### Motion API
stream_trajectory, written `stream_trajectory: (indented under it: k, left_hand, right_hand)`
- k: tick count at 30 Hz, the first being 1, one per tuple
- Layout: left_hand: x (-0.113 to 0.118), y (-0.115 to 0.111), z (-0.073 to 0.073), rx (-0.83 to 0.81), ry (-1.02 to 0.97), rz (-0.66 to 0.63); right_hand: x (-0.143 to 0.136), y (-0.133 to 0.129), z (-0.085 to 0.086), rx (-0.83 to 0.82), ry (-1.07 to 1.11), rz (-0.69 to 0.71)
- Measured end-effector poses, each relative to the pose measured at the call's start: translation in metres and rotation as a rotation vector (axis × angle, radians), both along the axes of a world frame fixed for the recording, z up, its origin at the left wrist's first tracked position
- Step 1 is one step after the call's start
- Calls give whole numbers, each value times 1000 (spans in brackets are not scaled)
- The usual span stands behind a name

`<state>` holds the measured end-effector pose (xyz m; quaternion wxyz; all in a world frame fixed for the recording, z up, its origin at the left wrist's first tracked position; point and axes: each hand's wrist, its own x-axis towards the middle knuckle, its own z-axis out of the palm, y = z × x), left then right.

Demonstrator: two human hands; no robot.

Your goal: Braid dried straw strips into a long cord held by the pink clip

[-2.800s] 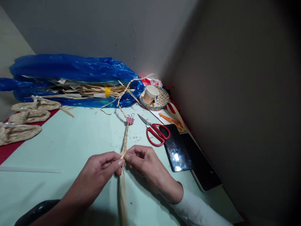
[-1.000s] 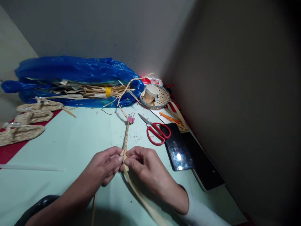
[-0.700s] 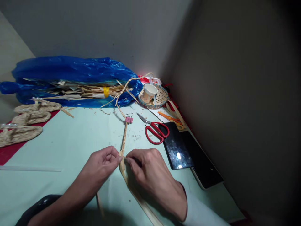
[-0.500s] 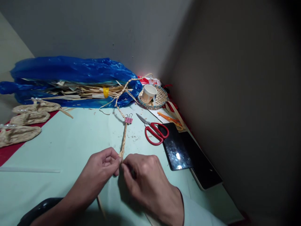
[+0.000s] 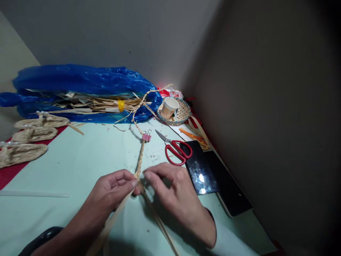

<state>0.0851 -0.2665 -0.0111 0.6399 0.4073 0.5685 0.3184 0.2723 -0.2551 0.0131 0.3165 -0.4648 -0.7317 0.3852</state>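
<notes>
A narrow three-dimensional braid of pale straw [image 5: 140,160] runs toward me from a pink binder clip [image 5: 146,137]. My left hand [image 5: 115,186] is closed, pinching the braid's near end between thumb and fingers. Loose flat straw strands [image 5: 160,222] hang from that point, one side passing under my left wrist, the other slanting down to the right. Just right of the braid, my right hand [image 5: 177,197] hovers with its thumb and forefinger curved and slightly apart, holding no strand that I can see.
Red-handled scissors [image 5: 178,152] lie right of the braid, partly over a black tablet [image 5: 201,174]. Behind are a blue plastic bag [image 5: 80,78] of straw and a woven basket [image 5: 182,112] with a paper cup [image 5: 169,107]. Woven straw soles [image 5: 34,134] sit at left.
My right hand has drawn up and away from the braid's end, letting go there. Loose strands now show spread below the braid. My left hand keeps its pinch.
</notes>
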Motion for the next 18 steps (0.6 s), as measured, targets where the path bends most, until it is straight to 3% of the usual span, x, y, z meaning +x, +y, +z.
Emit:
stream_trajectory:
  k: [2,5,7,12,18]
  left_hand:
    - [0,-1,1,0,-16,6]
    - [0,-3,0,-17,-120,22]
    - [-1,-3,-1,-13,-158,7]
    - [-2,-5,-5,108,-46,-71]
    - [6,-17,-3,128,55,76]
  right_hand:
    - [-1,5,-4,-127,103,-40]
    - [-8,6,-16,-397,302,111]
    - [-12,4,-23,-501,375,141]
    - [-15,3,-28,-407,301,80]
    - [-16,-1,-28,-383,265,-69]
